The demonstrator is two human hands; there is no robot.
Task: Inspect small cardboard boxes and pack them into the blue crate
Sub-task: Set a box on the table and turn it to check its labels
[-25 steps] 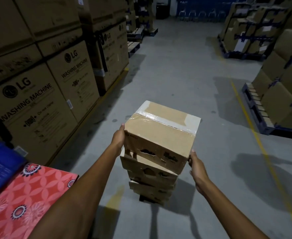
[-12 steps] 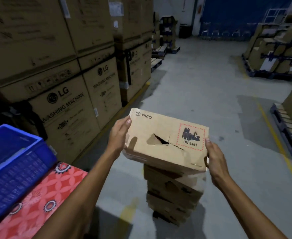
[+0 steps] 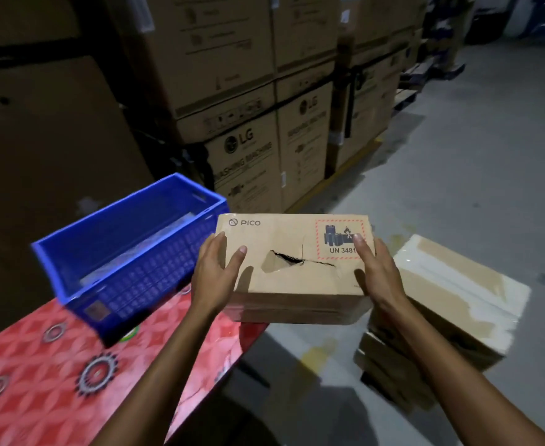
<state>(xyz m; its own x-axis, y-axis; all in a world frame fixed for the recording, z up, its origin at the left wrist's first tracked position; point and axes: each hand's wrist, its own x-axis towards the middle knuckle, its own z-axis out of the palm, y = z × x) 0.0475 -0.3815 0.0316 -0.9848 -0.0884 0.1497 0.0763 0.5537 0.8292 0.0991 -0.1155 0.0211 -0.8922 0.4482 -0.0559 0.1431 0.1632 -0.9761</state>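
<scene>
While the lighting is dim and parts are blurred, items are listed from frame left to right. Item: table (image 3: 39, 365) under a red patterned cloth, lower left. Item: blue crate (image 3: 142, 278), left of centre, standing on that cloth near the table's far end; a pale film or sheet shows inside, too blurred to identify. Item: large cartons (image 3: 242, 149) printed LG, upper centre, stacked behind the crate. Item: left hand (image 3: 215, 275), thumb laid on the top face and fingers wrapped round the left end of the box (image 3: 290, 275). The box is at mid-frame, held in the air just right of the crate and above the table's right edge; brown cardboard, PICO print, battery hazard label UN 3481, a torn gash across the middle of the upper face. Item: right hand (image 3: 377, 272), thumb on the label, fingers curled round the right end. Handling, as judged: probably light to moderate in weight, the walls stiff at the corners but weakened around the tear, the contents to be treated gently given the label; best held by the two ends, clear of the gash. Item: stack of boxes (image 3: 451, 300), lower right, taped on top, standing on the floor (image 3: 474, 156). Obstruction, as judged: only the crate's near wall, which the box must pass over.
</scene>
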